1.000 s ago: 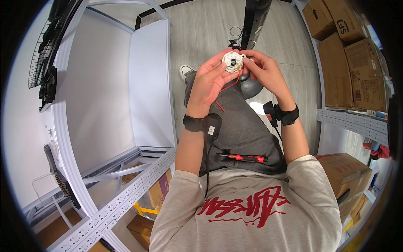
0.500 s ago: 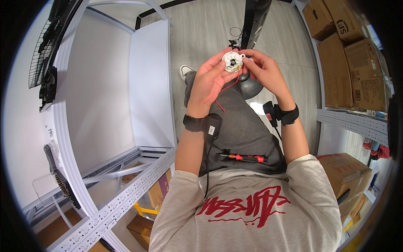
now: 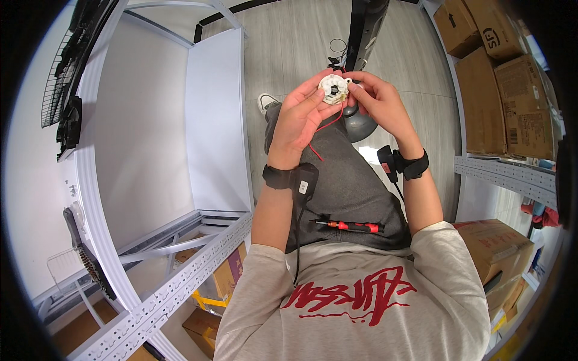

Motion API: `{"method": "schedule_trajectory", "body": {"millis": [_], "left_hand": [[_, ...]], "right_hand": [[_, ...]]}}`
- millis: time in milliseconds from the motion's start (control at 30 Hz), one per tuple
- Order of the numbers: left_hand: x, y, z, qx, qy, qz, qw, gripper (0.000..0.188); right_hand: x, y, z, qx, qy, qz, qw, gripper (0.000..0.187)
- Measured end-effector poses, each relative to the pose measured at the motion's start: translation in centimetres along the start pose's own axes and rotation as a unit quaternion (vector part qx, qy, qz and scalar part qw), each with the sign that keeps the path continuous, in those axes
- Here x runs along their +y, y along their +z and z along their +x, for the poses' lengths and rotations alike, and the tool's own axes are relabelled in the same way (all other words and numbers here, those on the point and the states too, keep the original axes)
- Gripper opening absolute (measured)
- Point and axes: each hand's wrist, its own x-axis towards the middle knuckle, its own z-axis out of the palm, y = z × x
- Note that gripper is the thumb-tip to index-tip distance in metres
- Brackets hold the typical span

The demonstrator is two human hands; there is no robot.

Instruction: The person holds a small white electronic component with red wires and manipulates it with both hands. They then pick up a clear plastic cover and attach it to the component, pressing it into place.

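Observation:
Both hands meet above my lap around a round white plastic part (image 3: 330, 84) with a black centre. My left hand (image 3: 303, 108) holds it from the left, thumb on its face and fingers beneath. My right hand (image 3: 378, 99) pinches at its right edge, near a small tab with a hole; the fingertips partly hide that spot. A red wire (image 3: 328, 125) hangs below the part, past my left hand. Across my lap lies a red and black screwdriver (image 3: 355, 226), its tip pointing left.
At my left stands a grey-white metal shelf frame (image 3: 220, 120). Cardboard boxes (image 3: 481, 102) are stacked on shelving to the right, with another box (image 3: 497, 246) lower down. A dark upright post (image 3: 366, 36) and a rounded grey object (image 3: 360, 125) are beyond my hands.

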Motion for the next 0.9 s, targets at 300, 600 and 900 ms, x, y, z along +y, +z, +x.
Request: {"method": "schedule_trajectory", "body": {"millis": [300, 600, 900], "left_hand": [[0.01, -0.08, -0.02, -0.007, -0.007, -0.010, 1.000, 0.050], [0.29, 0.26, 0.03, 0.014, -0.011, -0.026, 0.999, 0.048], [0.01, 0.03, 0.01, 0.008, -0.001, 0.007, 1.000, 0.047]], "right_hand": [[0.07, 0.02, -0.07, 0.005, 0.001, -0.004, 1.000, 0.029], [-0.10, 0.03, -0.13, 0.006, 0.005, -0.004, 1.000, 0.028], [0.21, -0.10, -0.10, 0.009, -0.005, -0.002, 1.000, 0.027]]}}
